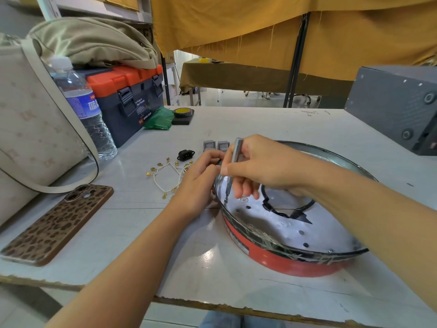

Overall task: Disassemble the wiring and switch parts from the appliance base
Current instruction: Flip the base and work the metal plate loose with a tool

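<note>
A person's right hand (257,166) pinches a slim grey metal screwdriver (233,166) near its top, the tip set down on what appears to be a small screw in the silver floor of a round red-walled appliance base (283,261) lying on the white worktable (201,263). The left hand (197,183), just beside the driver, curls its fingers over the near-left rim of the base and steadies it.

The thin sheet-metal shell looks light and stiff, likely to skate on the smooth tabletop under a turning tool, so the rim is probably the best hold; its edge may be sharp. A black ring-shaped cable (287,207) lies inside the base, just right of the driver tip.

Beyond the left hand lie parts already off the base: a loose white wire harness with brass spade terminals (165,176), limp and easy to tangle, a black power inlet socket (185,154), and two small grey rocker switches (216,146), apart from one another.

Farther left sit a leopard-print phone (59,221), a clear water bottle (82,107) and an orange-lidded toolbox (127,95).
</note>
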